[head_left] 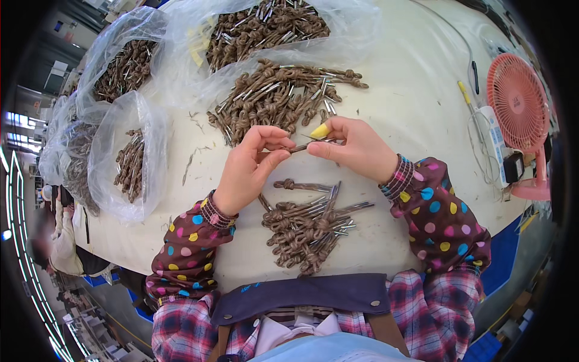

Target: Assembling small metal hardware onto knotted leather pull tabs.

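A short brown knotted cord (pixel 299 147) is stretched between my two hands above the table. My left hand (pixel 252 168) pinches one end between thumb and fingers. At the other end, my right hand (pixel 357 148) is closed on the cord with thumb and index finger. A small yellow piece (pixel 320 131) shows at the right fingertips, with a thin pointed bit beside it; I cannot tell exactly what it is. Just beyond my hands lies a large heap of brown knotted cords (pixel 271 96) with silvery metal tips. A smaller pile of similar cords (pixel 307 232) rests nearer my body.
Clear plastic bags (pixel 129 202) of cords stand at the left, and a bigger open bag (pixel 350 36) lies at the back. A pink fan (pixel 517 102), a white power strip (pixel 494 142) and a yellow-handled tool (pixel 464 93) are on the right side of the pale table (pixel 416 102).
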